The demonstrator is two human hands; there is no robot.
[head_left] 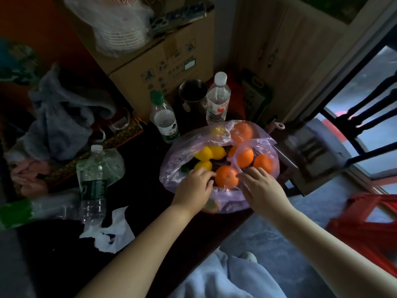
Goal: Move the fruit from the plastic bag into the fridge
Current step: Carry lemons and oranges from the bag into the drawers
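Pale blue cloth (225, 276) lies at the bottom middle of the frame, and two bare arms reach up from there over a dark table (146, 190).

On the far left sits a crumpled grey bag (62, 117). Below it, a clear bottle (93, 183) with a dark green label stands on the table. A white bag (109, 233) lies flat just beside it, lower down.

At the top middle is a big box (163, 61). In front of the box stand a green-cap bottle (164, 119), a metal cup (193, 93) and a white-cap bottle (218, 100), close together.

The left hand (194, 186) is at the near left edge of the pink bag (184, 153). Its fingers are bent, and the tips are by the left side of the near orange (226, 177). I cannot tell if they hold the bag or only touch it.

The pink bag lies open in the middle of the frame, on the table. The fruit is inside it: yellow lemons (204, 153) on the left, oranges in the middle and on the right. Some oranges are under the thin plastic.

The right hand (261, 188) rests on the near right part of the bag. Its fingers are spread and nearly straight, with the tips just beside the near orange. It grips nothing.

A red thing (365, 222) is at the lower right. A window (376, 125) with dark bars is at the right edge.
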